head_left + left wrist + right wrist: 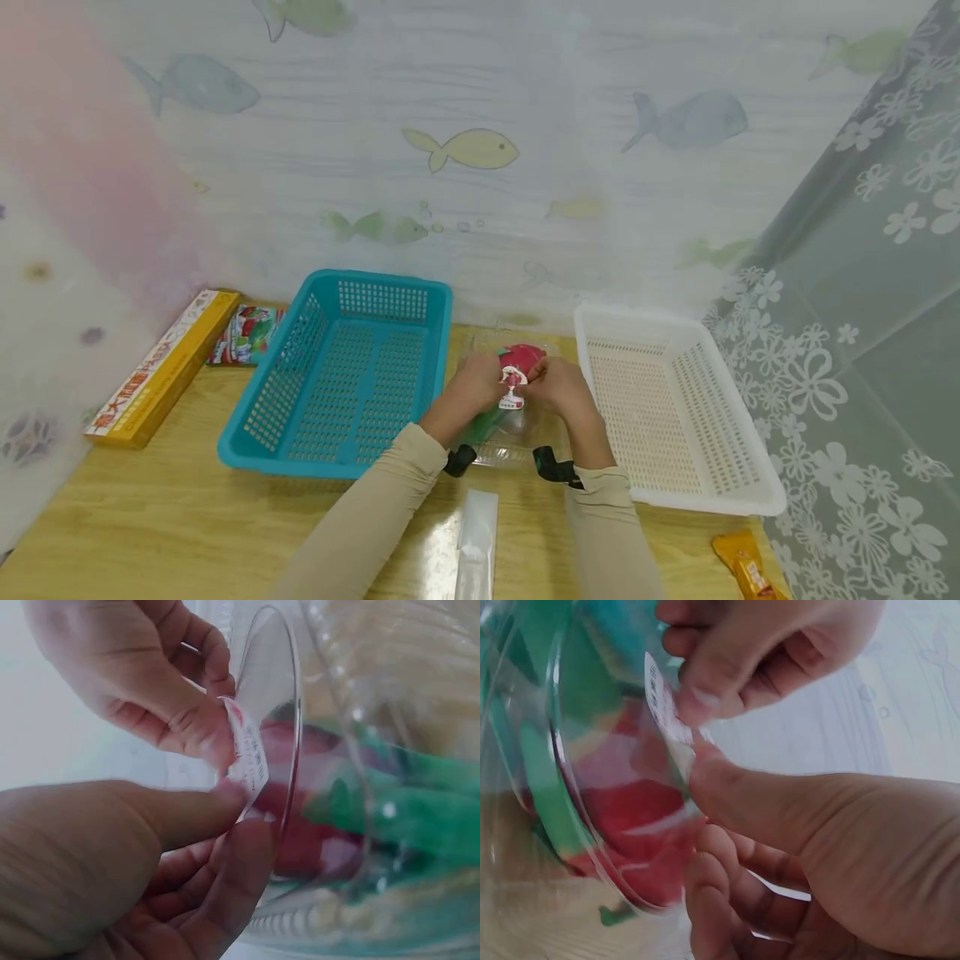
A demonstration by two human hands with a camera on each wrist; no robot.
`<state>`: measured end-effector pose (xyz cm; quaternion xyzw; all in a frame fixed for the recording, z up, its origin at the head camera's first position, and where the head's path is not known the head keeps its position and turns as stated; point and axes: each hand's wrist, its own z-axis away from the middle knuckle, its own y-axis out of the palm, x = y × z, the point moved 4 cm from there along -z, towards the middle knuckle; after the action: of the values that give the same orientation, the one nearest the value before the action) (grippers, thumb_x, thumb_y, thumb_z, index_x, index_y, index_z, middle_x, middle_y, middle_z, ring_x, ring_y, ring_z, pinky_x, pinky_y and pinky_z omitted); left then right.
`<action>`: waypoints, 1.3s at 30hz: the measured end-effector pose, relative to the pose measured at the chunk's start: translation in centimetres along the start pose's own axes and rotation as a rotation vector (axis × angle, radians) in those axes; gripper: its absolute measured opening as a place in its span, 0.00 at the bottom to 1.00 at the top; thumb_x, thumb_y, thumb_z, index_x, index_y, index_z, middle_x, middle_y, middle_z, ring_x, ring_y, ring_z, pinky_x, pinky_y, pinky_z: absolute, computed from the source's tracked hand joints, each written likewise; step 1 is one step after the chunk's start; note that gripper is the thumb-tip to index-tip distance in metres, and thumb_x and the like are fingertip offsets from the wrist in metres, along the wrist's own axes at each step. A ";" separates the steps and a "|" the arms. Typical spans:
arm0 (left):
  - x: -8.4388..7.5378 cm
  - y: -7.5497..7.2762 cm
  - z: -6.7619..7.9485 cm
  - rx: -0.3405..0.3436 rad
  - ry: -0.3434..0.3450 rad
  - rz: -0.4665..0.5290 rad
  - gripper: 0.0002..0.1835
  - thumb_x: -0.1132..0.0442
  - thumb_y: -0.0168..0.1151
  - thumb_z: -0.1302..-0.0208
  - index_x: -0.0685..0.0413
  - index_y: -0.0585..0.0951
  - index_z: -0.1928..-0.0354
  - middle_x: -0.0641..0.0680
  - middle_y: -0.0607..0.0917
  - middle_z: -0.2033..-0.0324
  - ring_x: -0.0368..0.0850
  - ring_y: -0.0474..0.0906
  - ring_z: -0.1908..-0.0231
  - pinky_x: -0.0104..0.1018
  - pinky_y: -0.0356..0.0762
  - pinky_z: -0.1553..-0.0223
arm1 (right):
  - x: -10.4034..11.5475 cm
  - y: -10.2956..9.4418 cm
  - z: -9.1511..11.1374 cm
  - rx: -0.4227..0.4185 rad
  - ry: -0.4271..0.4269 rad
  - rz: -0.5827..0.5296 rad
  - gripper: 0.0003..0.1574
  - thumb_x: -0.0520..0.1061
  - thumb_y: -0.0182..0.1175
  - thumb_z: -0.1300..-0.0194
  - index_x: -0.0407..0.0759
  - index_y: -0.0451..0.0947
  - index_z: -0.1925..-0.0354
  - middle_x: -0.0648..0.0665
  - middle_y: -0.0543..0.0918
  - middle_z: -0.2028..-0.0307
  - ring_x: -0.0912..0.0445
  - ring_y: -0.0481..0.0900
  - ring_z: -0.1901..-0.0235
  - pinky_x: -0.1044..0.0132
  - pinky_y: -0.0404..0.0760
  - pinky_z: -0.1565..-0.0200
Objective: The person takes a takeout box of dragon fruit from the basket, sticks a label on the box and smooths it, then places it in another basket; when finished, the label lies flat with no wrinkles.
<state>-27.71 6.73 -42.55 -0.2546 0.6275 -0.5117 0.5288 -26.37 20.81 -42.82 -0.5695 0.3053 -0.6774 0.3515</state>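
A clear plastic container [507, 455] lies between the two baskets, with a red dragon fruit [525, 357] with green tips visible through it. A white printed sticker [512, 400] with red marks sits at its far end. My left hand [474, 383] pinches one side of this sticker between thumb and finger. From the other side my right hand [561, 387] pinches it too, the two thumbs close together. In the left wrist view the sticker [252, 756] stands bent against the container's rounded edge. The fingertips partly cover it.
To the left stands a teal basket [365, 379], to the right a white basket [645, 408]. Beyond the teal one lie a long yellow box [161, 375] and a colourful packet [245, 335]. A whitish flat wrapper [477, 542] and an orange packet [746, 567] lie nearer.
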 end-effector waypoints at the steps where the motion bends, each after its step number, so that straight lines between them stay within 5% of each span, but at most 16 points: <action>1: 0.0 0.0 0.1 0.008 0.022 0.013 0.14 0.61 0.70 0.36 0.59 0.82 0.78 0.55 0.87 0.76 0.45 0.77 0.73 0.35 0.75 0.72 | 0.0 -0.1 0.1 0.012 0.000 -0.008 0.17 0.46 0.76 0.43 0.38 0.81 0.65 0.42 0.87 0.66 0.52 0.81 0.66 0.62 0.79 0.65; 6: -0.2 0.0 0.8 0.058 0.057 0.085 0.13 0.60 0.76 0.42 0.61 0.80 0.68 0.56 0.86 0.69 0.44 0.76 0.70 0.35 0.77 0.68 | -0.3 0.0 0.6 0.075 0.004 -0.044 0.22 0.43 0.79 0.47 0.37 0.78 0.61 0.43 0.84 0.65 0.52 0.79 0.65 0.64 0.78 0.63; 14: -0.1 0.2 1.5 0.058 0.026 0.069 0.30 0.58 0.79 0.44 0.69 0.75 0.47 0.65 0.82 0.51 0.56 0.80 0.49 0.45 0.82 0.47 | 0.1 0.2 1.3 0.086 -0.025 -0.069 0.25 0.38 0.80 0.51 0.36 0.76 0.59 0.42 0.82 0.63 0.52 0.78 0.66 0.61 0.79 0.62; 23: 0.1 0.4 2.1 0.046 0.032 0.079 0.30 0.59 0.77 0.42 0.71 0.75 0.45 0.66 0.81 0.48 0.58 0.78 0.45 0.47 0.79 0.40 | 0.6 0.5 1.8 0.058 -0.015 -0.025 0.26 0.38 0.79 0.50 0.35 0.77 0.56 0.41 0.83 0.62 0.51 0.78 0.65 0.60 0.80 0.60; 29: -0.2 0.4 2.1 0.030 0.052 0.063 0.30 0.59 0.76 0.41 0.72 0.75 0.44 0.66 0.81 0.47 0.58 0.78 0.44 0.47 0.79 0.39 | 1.2 0.3 2.1 -0.015 -0.092 0.083 0.30 0.40 0.79 0.49 0.35 0.83 0.48 0.42 0.85 0.66 0.52 0.78 0.67 0.59 0.80 0.62; 39: -0.1 0.4 2.5 0.023 0.032 0.067 0.31 0.58 0.77 0.42 0.72 0.75 0.44 0.66 0.81 0.47 0.58 0.79 0.44 0.46 0.79 0.39 | 1.8 0.8 3.2 -0.083 -0.187 0.208 0.10 0.39 0.75 0.45 0.38 0.88 0.63 0.44 0.85 0.73 0.51 0.77 0.71 0.59 0.77 0.67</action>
<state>-25.31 6.05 -42.62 -0.2192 0.6380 -0.5050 0.5384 -23.26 18.84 -41.90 -0.6095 0.3563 -0.5683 0.4227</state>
